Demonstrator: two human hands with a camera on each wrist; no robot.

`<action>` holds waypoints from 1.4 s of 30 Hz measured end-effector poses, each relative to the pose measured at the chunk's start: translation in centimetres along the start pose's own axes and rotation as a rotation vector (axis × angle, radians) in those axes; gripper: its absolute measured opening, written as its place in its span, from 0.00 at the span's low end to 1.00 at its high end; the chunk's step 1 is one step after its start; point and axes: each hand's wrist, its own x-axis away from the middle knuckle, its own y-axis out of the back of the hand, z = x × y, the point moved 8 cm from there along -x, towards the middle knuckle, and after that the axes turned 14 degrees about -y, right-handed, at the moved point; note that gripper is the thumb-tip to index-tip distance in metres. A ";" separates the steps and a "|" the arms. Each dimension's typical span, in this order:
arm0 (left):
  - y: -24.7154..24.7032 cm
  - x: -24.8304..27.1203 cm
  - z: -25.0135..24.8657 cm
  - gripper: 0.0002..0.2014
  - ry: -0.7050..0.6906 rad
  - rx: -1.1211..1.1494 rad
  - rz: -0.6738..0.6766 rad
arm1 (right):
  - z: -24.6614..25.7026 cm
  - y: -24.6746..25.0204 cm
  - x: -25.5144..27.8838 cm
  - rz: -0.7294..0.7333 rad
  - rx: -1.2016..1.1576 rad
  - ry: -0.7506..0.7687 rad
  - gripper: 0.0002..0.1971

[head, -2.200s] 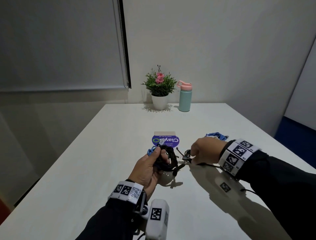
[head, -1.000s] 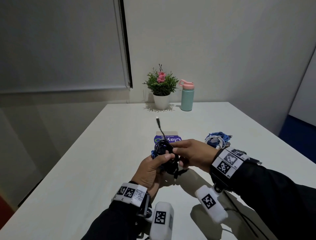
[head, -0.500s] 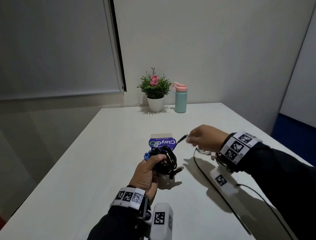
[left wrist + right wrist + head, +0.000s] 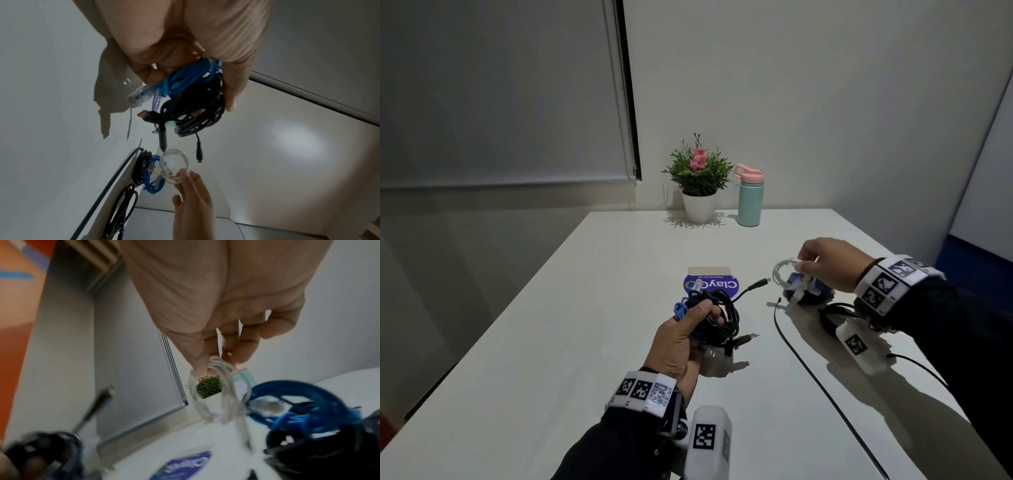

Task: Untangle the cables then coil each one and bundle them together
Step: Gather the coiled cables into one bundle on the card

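Over the table [image 4: 551, 359] our left hand [image 4: 681, 346] clamps the coiled bundle [image 4: 717, 317] together while right hand [image 4: 832, 267] fingertips pinch the white coil [image 4: 782, 272] up to add it.

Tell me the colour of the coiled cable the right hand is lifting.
White, slightly translucent coiled cable, pinched by the right hand; clearest in left wrist view.

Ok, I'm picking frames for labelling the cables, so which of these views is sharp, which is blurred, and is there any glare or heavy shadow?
Head view: sharp but dim, hard shadows on the table under both arms. Left wrist view: fairly sharp on the cable bundle, with a bright glare patch at right. Right wrist view: motion-blurred; the white cable and blue cable smear.
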 end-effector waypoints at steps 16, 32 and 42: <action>1.2 -0.7 0.0 0.25 -0.065 -0.145 -0.047 | 10.3 -3.3 10.6 -0.047 -0.182 0.618 0.05; 0.3 -0.2 -0.4 0.14 -0.067 -0.052 -0.052 | 11.6 -3.0 10.3 0.050 -0.163 0.582 0.04; 0.4 -0.2 -0.6 0.25 -0.120 -0.160 -0.046 | 12.8 -4.6 11.6 0.197 -0.023 0.651 0.07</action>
